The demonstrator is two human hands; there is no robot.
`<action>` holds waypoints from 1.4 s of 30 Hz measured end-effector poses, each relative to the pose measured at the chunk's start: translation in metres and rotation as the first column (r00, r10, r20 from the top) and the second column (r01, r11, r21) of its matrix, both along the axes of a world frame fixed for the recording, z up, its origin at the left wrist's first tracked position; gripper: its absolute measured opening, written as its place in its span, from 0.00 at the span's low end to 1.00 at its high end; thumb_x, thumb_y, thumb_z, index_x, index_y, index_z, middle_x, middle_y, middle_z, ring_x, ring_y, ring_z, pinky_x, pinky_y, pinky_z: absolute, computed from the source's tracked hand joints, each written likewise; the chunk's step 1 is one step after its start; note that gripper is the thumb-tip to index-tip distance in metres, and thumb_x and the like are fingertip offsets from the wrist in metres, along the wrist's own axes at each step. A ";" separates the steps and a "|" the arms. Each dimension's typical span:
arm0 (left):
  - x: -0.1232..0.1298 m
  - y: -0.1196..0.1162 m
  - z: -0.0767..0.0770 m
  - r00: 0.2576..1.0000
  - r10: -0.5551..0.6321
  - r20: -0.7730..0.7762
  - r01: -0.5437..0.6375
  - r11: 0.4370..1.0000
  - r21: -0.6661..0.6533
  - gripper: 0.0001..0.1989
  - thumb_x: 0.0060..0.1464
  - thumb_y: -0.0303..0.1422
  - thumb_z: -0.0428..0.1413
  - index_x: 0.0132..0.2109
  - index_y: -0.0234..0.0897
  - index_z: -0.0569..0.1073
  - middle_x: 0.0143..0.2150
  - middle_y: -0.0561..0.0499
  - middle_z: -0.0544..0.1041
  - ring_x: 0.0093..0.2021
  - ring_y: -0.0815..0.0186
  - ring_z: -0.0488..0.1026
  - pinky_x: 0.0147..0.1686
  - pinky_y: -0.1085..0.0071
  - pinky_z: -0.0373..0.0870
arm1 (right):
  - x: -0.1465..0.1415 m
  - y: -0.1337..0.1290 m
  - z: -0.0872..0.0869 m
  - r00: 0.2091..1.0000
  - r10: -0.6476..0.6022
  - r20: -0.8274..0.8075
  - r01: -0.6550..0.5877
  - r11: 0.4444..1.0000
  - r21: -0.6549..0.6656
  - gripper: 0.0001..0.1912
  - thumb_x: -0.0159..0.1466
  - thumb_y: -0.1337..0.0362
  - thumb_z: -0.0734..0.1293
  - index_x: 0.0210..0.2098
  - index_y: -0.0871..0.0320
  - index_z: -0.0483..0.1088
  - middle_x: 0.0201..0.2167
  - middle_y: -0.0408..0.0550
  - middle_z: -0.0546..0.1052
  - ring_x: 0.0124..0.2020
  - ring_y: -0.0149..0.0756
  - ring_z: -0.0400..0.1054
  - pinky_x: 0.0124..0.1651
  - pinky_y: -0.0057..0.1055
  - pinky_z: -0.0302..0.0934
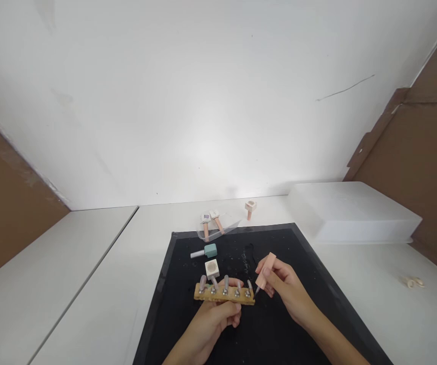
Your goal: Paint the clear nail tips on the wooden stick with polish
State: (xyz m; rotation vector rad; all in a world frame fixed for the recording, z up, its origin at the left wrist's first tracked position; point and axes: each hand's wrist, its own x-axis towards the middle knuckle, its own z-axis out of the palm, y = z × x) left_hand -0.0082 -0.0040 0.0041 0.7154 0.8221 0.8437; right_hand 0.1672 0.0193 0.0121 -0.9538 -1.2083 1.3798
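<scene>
The yellow strip [244, 299] is in the left hand [218, 318], pinched narrow near its middle, thumb on the near side and fingers behind. Its long axis runs side to side, nearly level, the right end dipping slightly. The right hand [287, 288] is closed in a narrow grip on a pink handle [267, 269], which slants from upper right to lower left. The thin, dark tip [256, 290] below the handle points down toward the strip's right end and lies just beside it; whether they touch, I cannot tell. That end is the part nearest the right hand, to its left.

The strip is flat and narrow with an uneven edge. It carries a row of five shiny metal knobs, each with a translucent, greyish tube-like piece rising behind it.

Just beyond the strip is a white block [212, 268] with a round, pale top, then a teal bottle [210, 250] lying with its light stick [197, 254] pointing left. These sit on a black mat [267, 339]. Farther out, a clear tray [230, 227] holds two white pieces with pink stems.
</scene>
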 end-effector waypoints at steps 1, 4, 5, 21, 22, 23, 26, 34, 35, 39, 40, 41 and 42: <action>0.000 0.001 -0.001 1.000 0.001 0.004 -0.001 1.000 -0.004 0.16 0.40 0.26 0.58 0.41 0.36 0.68 0.24 0.57 0.66 0.23 0.74 0.60 0.26 0.72 0.54 | 0.000 0.000 0.000 1.000 0.000 -0.002 0.000 1.000 -0.001 0.20 0.54 0.47 0.66 0.26 0.60 0.68 0.16 0.38 0.63 0.15 0.24 0.51 0.18 0.24 0.47; 0.000 0.002 -0.002 1.000 0.005 0.010 -0.005 1.000 -0.025 0.17 0.39 0.27 0.58 0.40 0.37 0.66 0.23 0.58 0.66 0.22 0.74 0.60 0.26 0.72 0.54 | 0.000 0.000 0.001 1.000 -0.002 -0.009 0.002 1.000 0.000 0.20 0.54 0.47 0.66 0.26 0.60 0.68 0.16 0.38 0.63 0.15 0.24 0.50 0.18 0.24 0.47; 0.001 0.002 -0.002 1.000 0.005 0.007 -0.005 1.000 -0.027 0.17 0.39 0.27 0.59 0.39 0.37 0.66 0.23 0.58 0.66 0.22 0.74 0.60 0.26 0.72 0.54 | 0.000 0.000 0.001 1.000 -0.006 -0.010 0.006 1.000 0.001 0.20 0.54 0.47 0.66 0.26 0.60 0.68 0.16 0.38 0.63 0.15 0.24 0.50 0.18 0.24 0.46; -0.002 -0.001 -0.011 0.994 -0.021 -0.112 0.031 0.995 0.092 0.18 0.38 0.33 0.64 0.39 0.36 0.72 0.39 0.48 0.71 0.38 0.65 0.66 0.35 0.70 0.61 | 0.002 0.001 -0.003 0.998 -0.015 -0.065 0.014 1.000 -0.008 0.18 0.56 0.49 0.66 0.27 0.60 0.69 0.15 0.36 0.61 0.15 0.23 0.50 0.19 0.23 0.48; -0.002 -0.001 -0.012 0.994 -0.021 -0.107 0.032 0.995 0.097 0.18 0.38 0.33 0.64 0.39 0.35 0.72 0.39 0.48 0.71 0.39 0.65 0.66 0.36 0.69 0.61 | 0.002 0.001 -0.003 0.997 -0.018 -0.075 0.017 1.000 -0.014 0.18 0.56 0.50 0.66 0.27 0.60 0.69 0.15 0.36 0.61 0.15 0.23 0.50 0.19 0.23 0.48; -0.002 -0.001 -0.012 0.995 -0.023 -0.100 0.033 0.994 0.101 0.17 0.39 0.33 0.63 0.39 0.35 0.72 0.38 0.48 0.71 0.39 0.65 0.66 0.37 0.69 0.61 | 0.002 0.001 -0.003 0.996 -0.020 -0.085 0.018 1.000 -0.021 0.18 0.56 0.50 0.66 0.28 0.60 0.69 0.15 0.36 0.61 0.15 0.23 0.50 0.19 0.22 0.48; -0.002 -0.001 -0.013 0.997 -0.022 -0.075 0.029 0.995 0.093 0.16 0.40 0.34 0.63 0.37 0.34 0.72 0.34 0.49 0.72 0.36 0.66 0.66 0.36 0.68 0.62 | 0.002 0.000 -0.002 0.992 -0.028 -0.123 0.023 0.999 -0.040 0.17 0.56 0.50 0.67 0.28 0.60 0.69 0.14 0.35 0.59 0.15 0.22 0.48 0.18 0.22 0.47; -0.003 0.001 -0.011 0.999 0.026 0.045 -0.024 0.999 -0.041 0.14 0.43 0.33 0.61 0.38 0.33 0.72 0.34 0.48 0.73 0.36 0.66 0.70 0.36 0.69 0.63 | 0.001 0.000 0.001 0.985 -0.038 -0.170 0.027 0.997 -0.067 0.17 0.55 0.51 0.68 0.27 0.60 0.69 0.13 0.34 0.57 0.14 0.22 0.47 0.18 0.22 0.46; -0.004 0.001 -0.011 0.998 0.031 0.054 -0.028 0.998 -0.048 0.13 0.44 0.33 0.61 0.39 0.33 0.72 0.34 0.48 0.73 0.36 0.66 0.71 0.35 0.69 0.64 | 0.001 0.000 0.001 0.984 -0.037 -0.173 0.026 0.997 -0.069 0.17 0.55 0.51 0.68 0.27 0.60 0.69 0.13 0.34 0.57 0.14 0.22 0.47 0.18 0.22 0.46; -0.004 0.001 -0.013 0.998 0.023 0.063 -0.019 0.998 -0.057 0.14 0.45 0.32 0.60 0.40 0.32 0.72 0.32 0.48 0.75 0.36 0.65 0.72 0.34 0.70 0.64 | 0.001 0.000 0.001 0.983 -0.040 -0.177 0.028 0.997 -0.072 0.17 0.55 0.51 0.68 0.27 0.61 0.69 0.13 0.34 0.57 0.14 0.22 0.47 0.18 0.22 0.46; -0.004 0.001 -0.013 0.998 0.016 0.065 -0.012 0.998 -0.061 0.15 0.45 0.33 0.60 0.41 0.31 0.71 0.32 0.47 0.76 0.35 0.65 0.73 0.34 0.70 0.64 | 0.001 0.000 0.001 0.983 -0.039 -0.177 0.027 0.997 -0.072 0.17 0.55 0.51 0.68 0.27 0.61 0.69 0.13 0.34 0.57 0.14 0.22 0.47 0.18 0.22 0.46; -0.004 0.002 -0.013 0.998 0.008 0.070 -0.003 0.998 -0.068 0.15 0.45 0.33 0.60 0.41 0.31 0.71 0.32 0.46 0.76 0.34 0.65 0.73 0.33 0.70 0.64 | 0.001 0.000 0.002 0.983 -0.037 -0.177 0.025 0.997 -0.073 0.17 0.55 0.51 0.68 0.27 0.61 0.69 0.13 0.34 0.57 0.14 0.22 0.47 0.18 0.22 0.46; -0.004 0.002 -0.013 0.997 0.001 0.077 0.004 0.997 -0.074 0.15 0.46 0.33 0.60 0.41 0.31 0.70 0.32 0.46 0.77 0.33 0.65 0.74 0.33 0.70 0.64 | 0.002 -0.001 0.002 0.983 -0.036 -0.178 0.024 0.997 -0.073 0.17 0.55 0.51 0.68 0.27 0.61 0.69 0.13 0.34 0.57 0.14 0.22 0.47 0.18 0.22 0.46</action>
